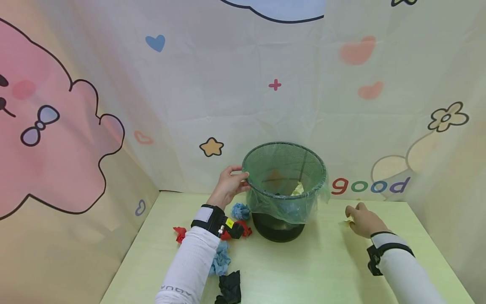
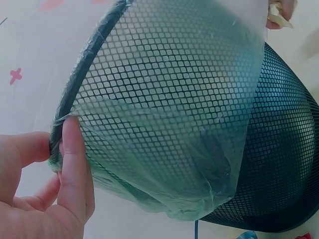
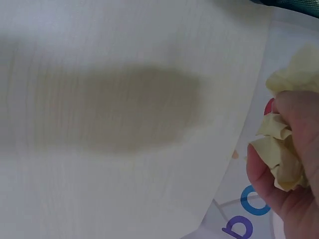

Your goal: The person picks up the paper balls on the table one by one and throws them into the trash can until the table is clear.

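Note:
A mesh wastebasket stands on the table, with a thin green plastic bag lining it and folded out over the rim. My left hand grips that rim at its left side, thumb and fingers on either side of the bag-covered edge, as the left wrist view shows closely. To the right of the basket, my right hand holds crumpled pale yellow paper between thumb and curled fingers, above the table. Inside the basket lies another crumpled yellow paper.
Crumpled papers lie left of the basket: a blue ball beside it, red paper farther left, more blue paper and black paper nearer the front. A printed curtain rises behind the table.

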The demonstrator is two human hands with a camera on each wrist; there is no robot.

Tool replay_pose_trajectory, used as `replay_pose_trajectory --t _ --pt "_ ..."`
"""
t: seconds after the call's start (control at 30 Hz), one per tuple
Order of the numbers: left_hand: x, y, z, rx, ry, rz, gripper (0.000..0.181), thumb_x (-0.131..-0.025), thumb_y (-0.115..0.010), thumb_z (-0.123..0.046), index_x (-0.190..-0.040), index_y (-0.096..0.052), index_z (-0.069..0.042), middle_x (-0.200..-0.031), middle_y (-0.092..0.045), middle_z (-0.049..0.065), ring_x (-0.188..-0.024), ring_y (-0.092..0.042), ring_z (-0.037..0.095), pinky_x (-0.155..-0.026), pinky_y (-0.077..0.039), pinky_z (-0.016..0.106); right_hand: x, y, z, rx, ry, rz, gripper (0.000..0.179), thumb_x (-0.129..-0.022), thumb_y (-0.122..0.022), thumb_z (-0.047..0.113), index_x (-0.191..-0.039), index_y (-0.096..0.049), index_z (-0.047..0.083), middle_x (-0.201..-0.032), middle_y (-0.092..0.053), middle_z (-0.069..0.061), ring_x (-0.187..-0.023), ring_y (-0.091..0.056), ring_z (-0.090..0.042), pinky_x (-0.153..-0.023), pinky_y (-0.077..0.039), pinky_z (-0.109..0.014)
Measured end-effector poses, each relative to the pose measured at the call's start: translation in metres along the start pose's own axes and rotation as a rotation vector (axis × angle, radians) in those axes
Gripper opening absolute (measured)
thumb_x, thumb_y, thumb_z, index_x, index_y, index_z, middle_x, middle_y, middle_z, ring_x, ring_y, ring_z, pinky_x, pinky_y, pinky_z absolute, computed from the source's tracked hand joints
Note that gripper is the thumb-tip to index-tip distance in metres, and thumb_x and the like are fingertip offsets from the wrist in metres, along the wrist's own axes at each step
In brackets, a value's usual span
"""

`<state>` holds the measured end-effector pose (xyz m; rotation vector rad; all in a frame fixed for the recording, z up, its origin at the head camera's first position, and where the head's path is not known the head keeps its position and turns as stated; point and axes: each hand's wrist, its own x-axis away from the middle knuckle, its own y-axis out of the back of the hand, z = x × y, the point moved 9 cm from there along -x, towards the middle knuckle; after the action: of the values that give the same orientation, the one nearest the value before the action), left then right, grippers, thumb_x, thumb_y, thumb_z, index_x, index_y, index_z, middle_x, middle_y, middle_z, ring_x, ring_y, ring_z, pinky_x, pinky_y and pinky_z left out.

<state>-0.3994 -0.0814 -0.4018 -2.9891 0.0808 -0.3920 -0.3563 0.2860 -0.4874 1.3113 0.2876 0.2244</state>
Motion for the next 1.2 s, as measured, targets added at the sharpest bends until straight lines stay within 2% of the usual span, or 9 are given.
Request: replay_pose_trajectory --t 0.23,0.47,0.7,0.93,1.2 --pt "0.000 0.000 0.000 0.000 0.006 -0.004 0.038 -0.089 -0.060 -0.012 -0.124 -0.045 -0.009 -0.091 -0.053 0.009 -0.063 -0.054 0.016 -0.061 -0.054 0.023 -0.011 0.025 0.002 0.032 0.020 -0.044 0.023 -0.075 -0.068 0.002 -0.091 -0.052 0.007 -0.087 -0.045 -0.020 -0.053 -0.046 -0.020 -0.045 -0.041 -0.030" --pt "0.000 0.000 -0.001 0.000 0.008 0.000 0.037 -0.089 -0.060 -0.012 -0.123 -0.045 -0.009 -0.091 -0.054 0.009 -0.064 -0.056 0.016 -0.061 -0.054 0.022 -0.022 0.045 0.004 0.068 0.051 -0.055 0.023 -0.076 -0.067 0.002 -0.093 -0.052 0.005 -0.090 -0.047 -0.026 -0.057 -0.049 -0.024 -0.044 -0.042 -0.032" --pt "0.000 0.000 0.000 -0.004 0.010 0.001 0.038 -0.090 -0.060 -0.012 -0.124 -0.044 -0.009 -0.092 -0.053 0.009 -0.064 -0.055 0.016 -0.061 -0.054 0.022 -0.029 0.066 0.011 0.067 0.021 -0.055 0.021 -0.079 -0.065 0.002 -0.095 -0.052 0.005 -0.096 -0.044 -0.027 -0.053 -0.046 -0.022 -0.041 -0.038 -0.027" --pt "0.000 0.000 0.000 -0.006 0.004 0.002 0.038 -0.090 -0.060 -0.012 -0.124 -0.044 -0.009 -0.091 -0.053 0.009 -0.065 -0.056 0.016 -0.061 -0.054 0.022 -0.041 0.092 0.025 0.070 0.054 -0.100 0.021 -0.077 -0.065 0.001 -0.095 -0.054 0.006 -0.093 -0.044 -0.025 -0.057 -0.048 -0.025 -0.043 -0.042 -0.032" --pt "-0.001 0.000 0.001 -0.013 0.010 -0.002 0.037 -0.090 -0.059 -0.013 -0.124 -0.044 -0.010 -0.091 -0.052 0.009 -0.064 -0.056 0.016 -0.061 -0.054 0.022 -0.053 0.120 0.038 0.093 0.064 -0.090 0.023 -0.079 -0.065 0.002 -0.097 -0.050 0.005 -0.095 -0.043 -0.026 -0.060 -0.052 -0.029 -0.047 -0.045 -0.036"
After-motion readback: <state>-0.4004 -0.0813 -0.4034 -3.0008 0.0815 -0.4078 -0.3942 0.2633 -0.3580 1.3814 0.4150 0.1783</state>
